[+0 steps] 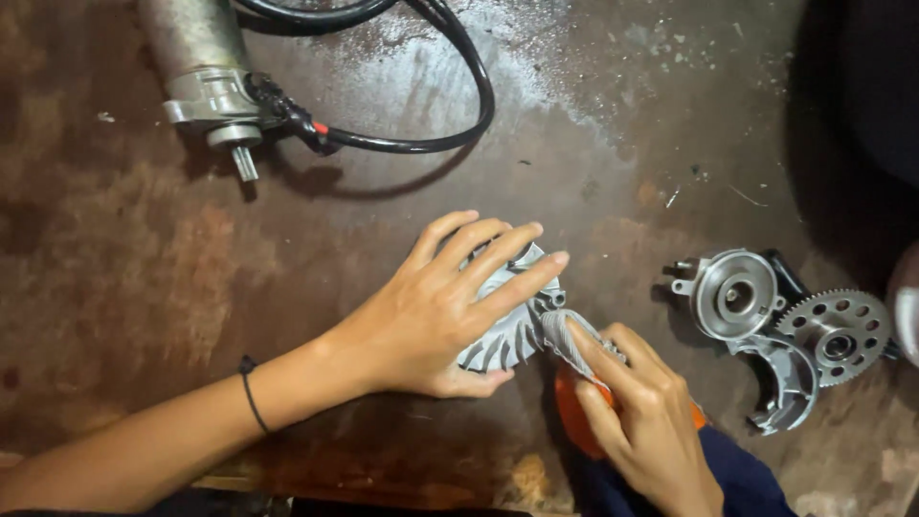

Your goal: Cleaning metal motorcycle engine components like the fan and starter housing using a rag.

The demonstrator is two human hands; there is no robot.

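Note:
My left hand (445,306) lies flat over a grey metal finned fan wheel (512,330) on the rusty brown work surface (144,278), its fingers spread across the top. My right hand (641,412) pinches a grey striped rag (571,337) and presses it against the wheel's right side. Under my right hand an orange object (572,419) shows partly; most of it is hidden.
A silver starter motor (206,67) with a black cable (450,105) lies at the top left. To the right sit a grey metal housing (732,295) and a toothed gear (836,335). Dark blue cloth (747,479) shows at the bottom right.

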